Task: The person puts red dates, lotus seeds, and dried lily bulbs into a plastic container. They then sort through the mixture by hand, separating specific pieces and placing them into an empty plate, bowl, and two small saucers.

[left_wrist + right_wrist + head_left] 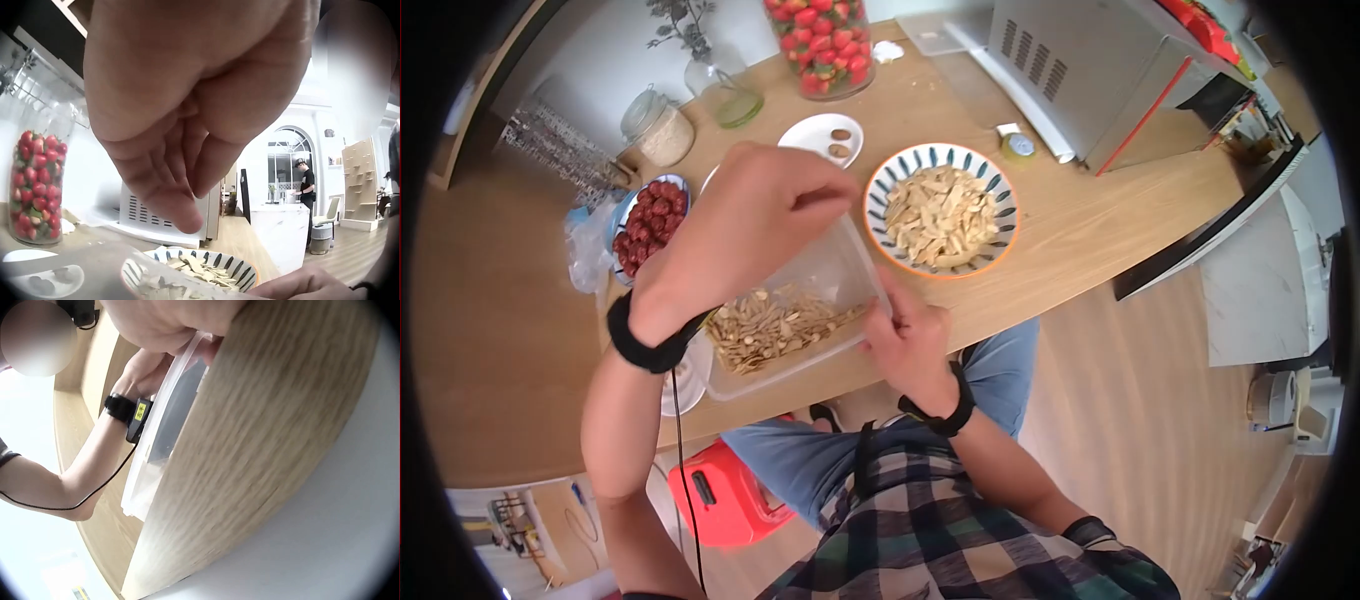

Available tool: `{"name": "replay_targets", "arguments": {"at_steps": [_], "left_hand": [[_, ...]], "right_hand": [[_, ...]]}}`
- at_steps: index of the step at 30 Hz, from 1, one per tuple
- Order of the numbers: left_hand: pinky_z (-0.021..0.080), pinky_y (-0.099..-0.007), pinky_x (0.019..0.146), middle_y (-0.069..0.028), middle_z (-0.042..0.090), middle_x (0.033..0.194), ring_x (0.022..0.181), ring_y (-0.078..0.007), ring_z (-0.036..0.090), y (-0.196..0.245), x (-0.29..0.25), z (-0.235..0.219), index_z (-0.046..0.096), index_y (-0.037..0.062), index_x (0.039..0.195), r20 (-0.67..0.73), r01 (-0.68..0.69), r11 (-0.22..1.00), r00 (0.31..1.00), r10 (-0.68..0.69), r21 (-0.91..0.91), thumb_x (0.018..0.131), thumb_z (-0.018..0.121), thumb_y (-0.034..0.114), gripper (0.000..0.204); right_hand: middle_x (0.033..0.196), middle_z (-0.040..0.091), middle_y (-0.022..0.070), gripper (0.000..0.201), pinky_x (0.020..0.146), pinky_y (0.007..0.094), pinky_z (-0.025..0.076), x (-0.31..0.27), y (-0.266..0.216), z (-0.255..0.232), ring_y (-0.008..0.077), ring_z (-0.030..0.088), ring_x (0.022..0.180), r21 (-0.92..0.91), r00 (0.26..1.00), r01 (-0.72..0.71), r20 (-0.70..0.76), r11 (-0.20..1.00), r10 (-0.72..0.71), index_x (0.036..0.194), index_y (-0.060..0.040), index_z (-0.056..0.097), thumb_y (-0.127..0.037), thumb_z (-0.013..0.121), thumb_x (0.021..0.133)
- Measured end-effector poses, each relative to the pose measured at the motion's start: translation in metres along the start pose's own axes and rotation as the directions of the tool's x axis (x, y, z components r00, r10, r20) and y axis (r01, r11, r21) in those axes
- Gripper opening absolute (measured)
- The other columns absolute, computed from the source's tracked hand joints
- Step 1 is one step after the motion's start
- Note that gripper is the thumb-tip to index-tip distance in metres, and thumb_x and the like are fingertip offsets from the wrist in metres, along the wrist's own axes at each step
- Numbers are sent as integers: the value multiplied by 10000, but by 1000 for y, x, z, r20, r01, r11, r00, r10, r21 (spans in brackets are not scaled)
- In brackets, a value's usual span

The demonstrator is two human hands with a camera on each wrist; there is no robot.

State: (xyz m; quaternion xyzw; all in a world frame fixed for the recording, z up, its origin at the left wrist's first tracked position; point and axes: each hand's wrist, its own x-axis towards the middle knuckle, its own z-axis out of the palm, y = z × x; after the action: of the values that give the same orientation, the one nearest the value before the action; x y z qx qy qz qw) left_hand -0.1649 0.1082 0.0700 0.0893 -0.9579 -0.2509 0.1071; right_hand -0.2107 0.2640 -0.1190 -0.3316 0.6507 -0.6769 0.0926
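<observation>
Head view shows a person's left hand [745, 220] poised over a clear plastic container [828, 265], its fingers loosely bent and, as the left wrist view shows them, with nothing seen between them. Below that hand lie thin brown dried slices [765, 328], gathered toward the container's near side. The right hand [910, 340] grips the container's rim on the side nearest it, a hold that the right wrist view shows at the edge of the desk [1090, 205]. Just beyond the right hand stands a striped bowl [1004, 195] heaped with larger pale slices [940, 215]. To the left hand's left sit red dates [650, 222] in a dish; farther beyond it are a white plate [804, 132] and a tall jar of strawberries [822, 50]. The step in hand appears to be handling the container's dried slices, with the right hand steadying. The next move would seem to call for the left hand to reach down and pinch some slices while the right keeps its grip.
</observation>
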Motion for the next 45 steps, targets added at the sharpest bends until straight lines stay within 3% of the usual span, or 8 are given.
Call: {"name": "replay_targets", "arguments": {"at_steps": [5, 8, 17, 24, 33, 37, 40, 45], "left_hand": [[526, -362, 705, -173, 684, 857, 775, -323, 676, -28, -59, -5, 693, -59, 970, 68, -24, 994, 998, 17, 111, 826, 699, -41, 145], [526, -404, 754, -174, 677, 954, 866, -359, 662, -37, -80, 4, 685, -44, 997, 281, -23, 997, 960, 3, 70, 818, 692, -51, 179], [533, -423, 824, -150, 582, 1034, 1028, -341, 616, -37, -69, 51, 639, -10, 1092, 423, -305, 935, 882, 206, 181, 811, 621, 25, 284], [541, -436, 798, -163, 585, 1027, 959, -360, 637, -46, -75, 50, 643, -33, 991, 497, -312, 913, 855, 149, 263, 814, 613, 34, 191], [518, -410, 724, -150, 664, 906, 821, -343, 645, -50, -79, 11, 675, -42, 928, 281, -75, 997, 958, 66, 21, 822, 700, -1, 116], [510, -261, 647, -74, 698, 917, 753, -124, 648, -49, -101, -13, 707, -45, 964, 114, 211, 954, 975, -190, -215, 831, 728, -84, 139], [500, -216, 615, -38, 692, 897, 728, -76, 628, -49, -129, -36, 718, -37, 971, -58, 323, 791, 910, -410, -520, 861, 719, -78, 117], [497, -203, 629, -48, 711, 863, 732, -57, 627, -88, -196, -46, 701, -43, 1033, -129, 512, 695, 751, -647, -506, 899, 718, -45, 135]], "right_hand": [[560, 524, 96, 365, 463, 306, 446, -1, 3, 2, 141, 540, 439, 24, 1000, 16, -21, 1000, -16, 1201, 22, 686, 27, 615, 842], [561, 525, 98, 359, 462, 304, 443, 0, 0, 2, 135, 539, 441, 6, 1000, 21, -21, 1000, -20, 1196, 25, 687, 29, 614, 844], [573, 544, 98, 363, 465, 303, 447, -1, 1, 0, 131, 538, 447, -20, 1000, 0, -13, 1000, -1, 1203, 31, 684, 25, 618, 845], [565, 542, 86, 359, 464, 292, 444, -1, 3, 1, 111, 528, 447, 10, 1000, 23, -12, 1000, -23, 1200, 51, 681, 28, 617, 848], [535, 528, 65, 354, 451, 279, 430, -3, 9, 0, 83, 535, 444, -3, 999, -31, 7, 1000, 31, 1222, 58, 677, 0, 627, 877], [560, 596, 41, 342, 469, 261, 480, -3, 3, 0, 90, 629, 484, 59, 995, -104, 11, 993, 103, 1238, 58, 673, -23, 625, 910], [599, 639, 39, 333, 486, 254, 516, 0, -6, -1, 103, 664, 513, 83, 989, -148, 40, 986, 145, 1245, 51, 670, -18, 608, 926], [615, 648, 49, 341, 476, 252, 511, 0, -7, -2, 96, 650, 506, 95, 984, -178, 47, 979, 174, 1258, 49, 663, 0, 586, 929]]}}
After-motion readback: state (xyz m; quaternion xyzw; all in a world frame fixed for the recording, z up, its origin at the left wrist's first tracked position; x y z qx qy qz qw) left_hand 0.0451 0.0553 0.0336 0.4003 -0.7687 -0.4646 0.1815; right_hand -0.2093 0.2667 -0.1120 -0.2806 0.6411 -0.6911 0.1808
